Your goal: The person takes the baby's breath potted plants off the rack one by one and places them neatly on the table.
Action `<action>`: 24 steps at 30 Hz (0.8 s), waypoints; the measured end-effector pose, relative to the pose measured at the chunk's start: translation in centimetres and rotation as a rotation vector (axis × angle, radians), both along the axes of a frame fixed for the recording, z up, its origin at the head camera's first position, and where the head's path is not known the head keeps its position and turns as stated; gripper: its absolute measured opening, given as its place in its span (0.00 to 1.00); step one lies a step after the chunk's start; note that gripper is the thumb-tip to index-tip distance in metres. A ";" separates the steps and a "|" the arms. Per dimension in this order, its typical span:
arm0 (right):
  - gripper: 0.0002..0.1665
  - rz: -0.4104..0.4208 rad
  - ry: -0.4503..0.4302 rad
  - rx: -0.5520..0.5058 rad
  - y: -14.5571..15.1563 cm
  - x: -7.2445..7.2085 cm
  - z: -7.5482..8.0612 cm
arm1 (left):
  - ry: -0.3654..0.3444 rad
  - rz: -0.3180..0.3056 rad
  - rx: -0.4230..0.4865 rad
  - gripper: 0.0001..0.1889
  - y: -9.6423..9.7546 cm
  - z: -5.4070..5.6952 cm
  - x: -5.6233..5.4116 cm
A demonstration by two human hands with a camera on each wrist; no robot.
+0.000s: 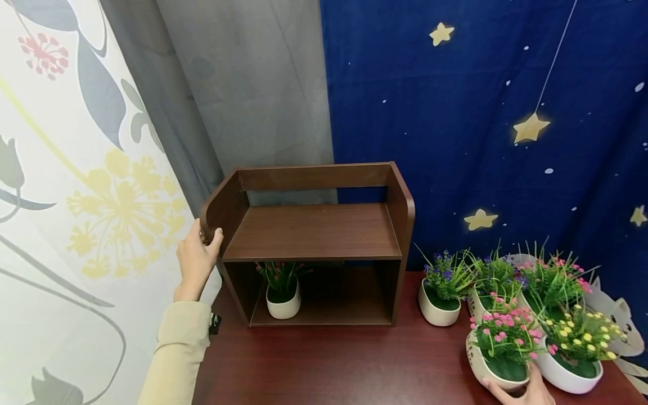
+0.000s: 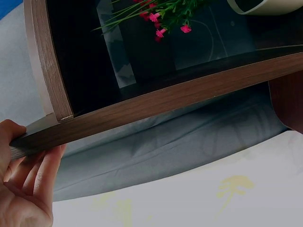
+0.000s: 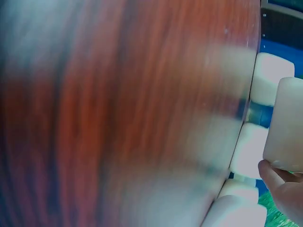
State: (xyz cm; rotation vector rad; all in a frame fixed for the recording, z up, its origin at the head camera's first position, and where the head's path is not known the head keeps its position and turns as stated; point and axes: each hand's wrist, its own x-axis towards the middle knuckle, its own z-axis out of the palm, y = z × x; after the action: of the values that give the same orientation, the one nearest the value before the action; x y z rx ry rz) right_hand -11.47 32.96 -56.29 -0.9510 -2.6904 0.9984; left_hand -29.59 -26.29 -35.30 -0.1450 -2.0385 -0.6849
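My left hand [image 1: 196,257] grips the front edge of the left side panel of a brown wooden shelf [image 1: 319,233]. In the left wrist view, thumb and fingers lie on opposite faces of that panel [image 2: 118,116]. At the lower right, my right hand [image 1: 529,391] holds a cream pot of pink artificial flowers [image 1: 506,337] by its near side. The right wrist view shows thumb and fingers at this pot's [image 3: 286,125] edge, the hand partly cut off. Inside the shelf's lower compartment, towards the left, stands a white pot with red flowers [image 1: 283,304].
Right of the shelf, on the dark red table [image 1: 324,365], stand a purple-flowered pot [image 1: 439,309], another purple one [image 1: 493,281], a taller pink one [image 1: 552,287] and a yellow-flowered pot [image 1: 577,377]. A blue star-patterned curtain [image 1: 455,112] hangs behind.
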 end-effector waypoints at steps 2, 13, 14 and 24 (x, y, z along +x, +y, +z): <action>0.72 0.000 -0.020 -0.011 0.6 0.0 -0.1 | 0.003 -0.002 0.000 0.11 0.0 0.0 0.0; 0.70 0.035 -0.049 0.013 2.8 0.0 -1.0 | -0.003 -0.001 0.004 0.11 -0.1 -0.2 0.1; 0.69 0.036 -0.047 0.016 3.0 0.0 -1.0 | -0.003 -0.001 0.001 0.11 -0.1 -0.2 0.1; 0.70 0.066 -0.119 0.006 4.2 -0.1 -1.7 | -0.002 -0.002 -0.006 0.10 -0.1 -0.1 0.1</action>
State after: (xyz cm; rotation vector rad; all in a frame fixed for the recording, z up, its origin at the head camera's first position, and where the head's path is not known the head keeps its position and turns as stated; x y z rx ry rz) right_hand -11.61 37.19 -57.95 -0.9551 -2.8376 0.9755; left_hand -29.48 -26.39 -35.39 -0.1493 -2.0430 -0.6803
